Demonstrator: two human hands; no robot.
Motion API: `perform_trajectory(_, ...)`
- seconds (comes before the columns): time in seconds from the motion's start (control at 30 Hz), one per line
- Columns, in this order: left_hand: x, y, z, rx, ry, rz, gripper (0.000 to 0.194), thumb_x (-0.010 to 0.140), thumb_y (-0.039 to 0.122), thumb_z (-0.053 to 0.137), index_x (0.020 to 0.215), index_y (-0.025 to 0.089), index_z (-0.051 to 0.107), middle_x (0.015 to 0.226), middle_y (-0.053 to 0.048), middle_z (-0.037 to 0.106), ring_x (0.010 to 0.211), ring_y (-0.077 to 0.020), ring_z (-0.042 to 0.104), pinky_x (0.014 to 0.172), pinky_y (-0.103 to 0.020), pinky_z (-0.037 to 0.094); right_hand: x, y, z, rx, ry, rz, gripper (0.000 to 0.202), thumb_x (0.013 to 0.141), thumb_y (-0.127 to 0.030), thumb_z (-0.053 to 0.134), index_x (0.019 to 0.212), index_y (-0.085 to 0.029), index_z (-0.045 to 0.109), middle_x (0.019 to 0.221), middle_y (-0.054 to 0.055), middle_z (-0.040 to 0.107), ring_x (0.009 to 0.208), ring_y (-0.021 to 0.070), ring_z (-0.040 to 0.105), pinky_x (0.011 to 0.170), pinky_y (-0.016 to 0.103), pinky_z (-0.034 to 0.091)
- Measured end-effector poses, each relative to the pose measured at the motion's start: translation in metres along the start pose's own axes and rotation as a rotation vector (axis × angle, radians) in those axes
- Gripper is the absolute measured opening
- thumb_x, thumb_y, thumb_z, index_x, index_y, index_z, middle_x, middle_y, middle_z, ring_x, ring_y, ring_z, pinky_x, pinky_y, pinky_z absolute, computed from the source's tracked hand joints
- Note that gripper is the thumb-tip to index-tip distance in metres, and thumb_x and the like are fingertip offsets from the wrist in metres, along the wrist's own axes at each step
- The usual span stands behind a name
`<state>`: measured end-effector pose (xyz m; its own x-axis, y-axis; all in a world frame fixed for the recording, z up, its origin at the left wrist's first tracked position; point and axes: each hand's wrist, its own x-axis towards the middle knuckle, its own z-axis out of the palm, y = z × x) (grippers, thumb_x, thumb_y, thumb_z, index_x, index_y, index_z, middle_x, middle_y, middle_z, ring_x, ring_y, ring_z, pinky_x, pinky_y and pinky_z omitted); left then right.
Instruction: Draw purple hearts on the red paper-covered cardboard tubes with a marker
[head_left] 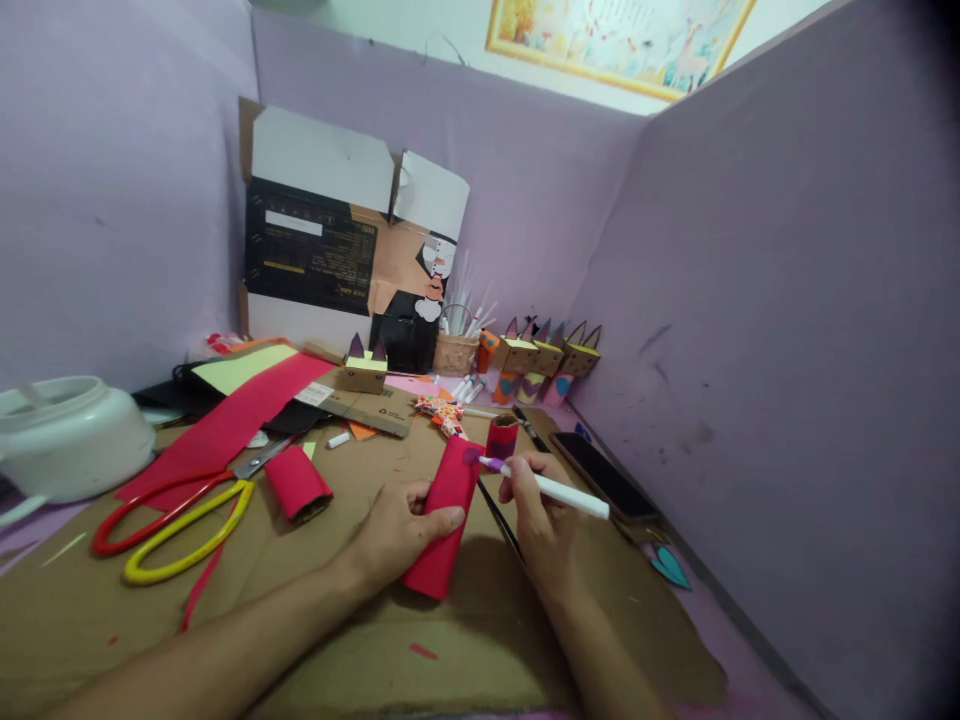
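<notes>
Left hand (401,530) grips red tube (444,525), fingers partly hidden behind it; right hand (544,510) pinches marker (559,490) at tube's upper end.

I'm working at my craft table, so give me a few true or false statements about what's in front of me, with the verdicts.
1. The right hand holds a white marker. True.

2. The left hand holds the scissors. False: the left hand holds the long red roll.

3. The scissors have one red handle loop and one yellow. True.

4. The phone lies left of the scissors. False: the phone lies to the right of the right hand.

5. The purple patch is near the far end of the long red roll. True.
</notes>
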<state>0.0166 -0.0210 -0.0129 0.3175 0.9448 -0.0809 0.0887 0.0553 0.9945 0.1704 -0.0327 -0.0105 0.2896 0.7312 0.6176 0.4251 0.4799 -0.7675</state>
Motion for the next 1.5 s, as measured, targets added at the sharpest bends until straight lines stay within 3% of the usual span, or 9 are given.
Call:
perform_trajectory(0.47, -0.001, 0.000, 0.000, -0.012, -0.006, -0.005, 0.028, 0.061, 0.039, 0.065, 0.068, 0.013, 0.058, 0.059, 0.001, 0.055, 0.056, -0.0122, 0.048, 0.051, -0.023, 0.036, 0.000, -0.001, 0.002, 0.016, 0.015, -0.001, 0.024, 0.085, -0.033, 0.049, 0.067, -0.018, 0.053, 0.050, -0.004, 0.049, 0.045, 0.0098, 0.046, 0.046, 0.022, 0.035)
perform_trajectory(0.67, 0.000, 0.000, 0.000, -0.015, -0.001, 0.010, 0.029, 0.059, 0.040, 0.066, 0.066, 0.013, 0.059, 0.056, 0.002, 0.054, 0.054, -0.0122, 0.047, 0.052, -0.023, 0.036, -0.001, -0.002, 0.002, 0.005, -0.035, 0.012, 0.023, 0.084, -0.032, 0.049, 0.067, -0.018, 0.053, 0.050, -0.004, 0.050, 0.044, 0.0097, 0.045, 0.044, 0.022, 0.034)
perform_trajectory(0.93, 0.000, -0.001, 0.000, -0.032, 0.001, 0.000, 0.030, 0.058, 0.040, 0.068, 0.067, 0.012, 0.058, 0.056, 0.002, 0.054, 0.054, -0.0119, 0.048, 0.051, -0.023, 0.035, -0.001, -0.001, 0.004, 0.065, 0.024, 0.011, 0.025, 0.084, -0.033, 0.050, 0.065, -0.017, 0.053, 0.050, -0.004, 0.049, 0.045, 0.0096, 0.047, 0.047, 0.022, 0.036)
perform_trajectory(1.1, 0.000, 0.000, 0.000, -0.071, 0.018, -0.004, 0.033, 0.058, 0.040, 0.068, 0.071, 0.011, 0.058, 0.058, 0.001, 0.056, 0.054, -0.0127, 0.050, 0.052, -0.024, 0.038, 0.003, -0.004, 0.004, 0.278, 0.123, 0.071, 0.023, 0.088, -0.038, 0.045, 0.091, -0.018, 0.057, 0.062, -0.002, 0.059, 0.048, 0.0105, 0.052, 0.048, 0.024, 0.043)
perform_trajectory(1.17, 0.000, 0.001, -0.001, -0.071, 0.034, 0.009, 0.032, 0.059, 0.039, 0.068, 0.071, 0.011, 0.058, 0.060, 0.000, 0.058, 0.056, -0.0135, 0.052, 0.053, -0.024, 0.039, 0.005, -0.002, 0.005, 0.309, 0.089, 0.118, 0.026, 0.087, -0.039, 0.046, 0.099, -0.018, 0.056, 0.067, 0.000, 0.062, 0.049, 0.0111, 0.053, 0.049, 0.025, 0.045)
perform_trajectory(1.27, -0.001, 0.002, -0.001, -0.072, 0.046, 0.037, 0.032, 0.060, 0.039, 0.068, 0.072, 0.012, 0.058, 0.061, -0.001, 0.060, 0.057, -0.0147, 0.055, 0.054, -0.025, 0.041, 0.006, 0.000, 0.008, 0.335, -0.002, 0.198, 0.024, 0.083, -0.038, 0.052, 0.094, -0.017, 0.056, 0.070, 0.002, 0.063, 0.054, 0.0127, 0.057, 0.053, 0.027, 0.048)
perform_trajectory(1.37, -0.001, 0.003, -0.001, -0.062, 0.043, 0.060, 0.035, 0.062, 0.041, 0.067, 0.079, 0.011, 0.059, 0.067, -0.002, 0.064, 0.060, -0.0167, 0.058, 0.056, -0.026, 0.044, 0.006, 0.002, 0.012, 0.409, -0.096, 0.252, 0.025, 0.075, -0.033, 0.062, 0.094, -0.019, 0.054, 0.076, 0.002, 0.063, 0.066, 0.0150, 0.060, 0.060, 0.028, 0.050)
perform_trajectory(1.5, 0.000, 0.003, -0.002, 0.013, 0.078, 0.109, 0.043, 0.061, 0.041, 0.068, 0.090, 0.012, 0.059, 0.081, -0.006, 0.068, 0.072, -0.0206, 0.062, 0.061, -0.028, 0.048, 0.005, 0.006, 0.019, 0.518, -0.206, 0.336, 0.035, 0.065, -0.028, 0.070, 0.094, -0.021, 0.050, 0.080, 0.002, 0.062, 0.070, 0.0162, 0.060, 0.058, 0.027, 0.049)
